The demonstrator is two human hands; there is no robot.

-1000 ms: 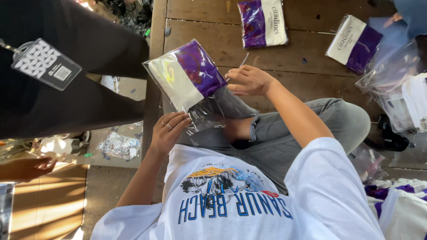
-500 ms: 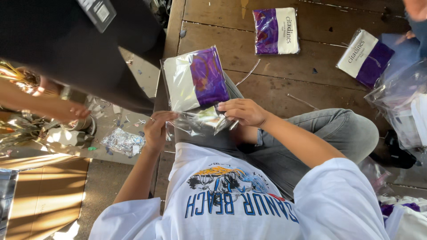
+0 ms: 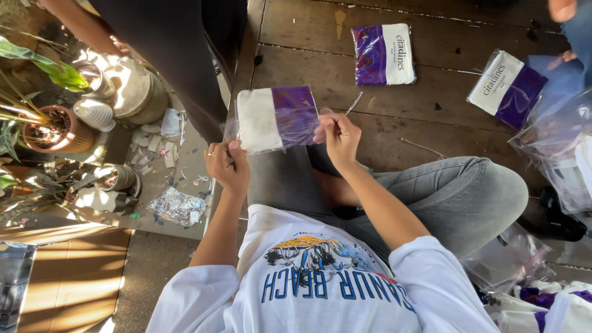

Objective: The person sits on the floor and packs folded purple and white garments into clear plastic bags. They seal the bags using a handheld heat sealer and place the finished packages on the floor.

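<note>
The person sat cross-legged on a wooden floor (image 3: 431, 123) and held a clear plastic bag (image 3: 277, 118) just above their lap. Inside the bag was a folded cloth, white on one side and purple on the other. The left hand (image 3: 227, 166) gripped the bag's near left corner, with its fingers (image 3: 233, 154) curled shut on the plastic. A ring showed on 1 finger. The right hand (image 3: 340, 137) pinched the bag's right edge, with thumb and fingers closed tight on it. A thin plastic strip (image 3: 353, 103) stuck up just above that hand.

On the floor, 2 more packed bags lay flat and well apart from the hands. The first packed bag (image 3: 383, 54) was past the held one. The second packed bag (image 3: 507, 80) lay farther right, near a heap of empty clear bags (image 3: 555, 142). To the left stood a potted plant (image 3: 52, 123), with a crumpled shiny wrapper (image 3: 177, 206) near it on the ground.
</note>
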